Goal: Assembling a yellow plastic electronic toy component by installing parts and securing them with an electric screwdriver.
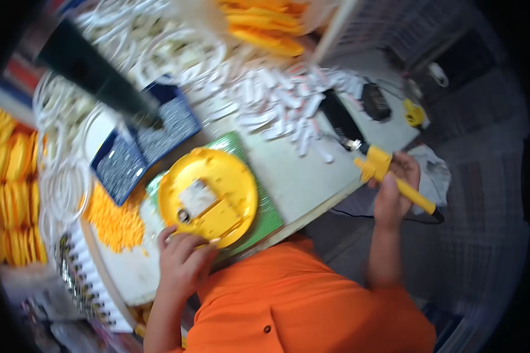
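A shallow round yellow plastic housing [239, 187] lies on a green ribbed mat [267, 215] near the table's front edge. Inside it sit a whitish block [198, 197] and a small round metal part [184, 216]. My left hand [184, 256] is at the housing's near-left rim, fingers bent against it; a small pale bit shows by the fingertips. Off the table's right front edge, my right hand [398, 187] grips a corded yellow tool [416, 196] that looks like a soldering iron. Its metal end points to a black holder-like piece [340, 117].
Blue trays [121, 192] of tiny silvery pieces stand behind the mat, under a dark tapered tube [97, 76]. Orange bits [116, 225] lie left, white strips [277, 97] behind. White cables [65, 182] and stacked yellow parts [15, 200] fill the left side. A yellow object [414, 113] sits at the far-right corner.
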{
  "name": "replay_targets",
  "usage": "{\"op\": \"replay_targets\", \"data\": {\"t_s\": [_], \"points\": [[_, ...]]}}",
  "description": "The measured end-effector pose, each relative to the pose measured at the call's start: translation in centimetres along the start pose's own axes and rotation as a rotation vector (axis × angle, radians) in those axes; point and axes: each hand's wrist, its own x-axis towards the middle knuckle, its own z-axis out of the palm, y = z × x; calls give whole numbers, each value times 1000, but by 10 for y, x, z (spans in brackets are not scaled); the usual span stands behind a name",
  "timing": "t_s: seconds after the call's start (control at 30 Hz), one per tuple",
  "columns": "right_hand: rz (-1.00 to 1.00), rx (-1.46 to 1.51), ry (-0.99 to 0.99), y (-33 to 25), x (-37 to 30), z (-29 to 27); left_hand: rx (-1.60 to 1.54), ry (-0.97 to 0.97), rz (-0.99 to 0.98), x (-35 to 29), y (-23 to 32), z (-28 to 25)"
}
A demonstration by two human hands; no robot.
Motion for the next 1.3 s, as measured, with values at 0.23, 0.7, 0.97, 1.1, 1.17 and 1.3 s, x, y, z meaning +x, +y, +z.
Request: {"op": "replay_targets", "data": {"t_s": [0.23,0.7,0.97,1.1,1.17,1.3], "points": [[158,222,-452,1,-54,63,97,54,-2,-19,-7,19],[98,137,-557,0,-67,83,-121,282,-303,-3,-14,2],[-88,9,-785,-5,-75,89,136,304,-437,0,-8,17],[-306,-97,-975,-2,-69,94,118,329,-500,-1,-9,22],[-302,-82,-991,-1,-70,97,112,330,-508,-1,-8,23],[-385,-85,-987,-4,-66,101,96,334,-525,0,-8,26]]}}
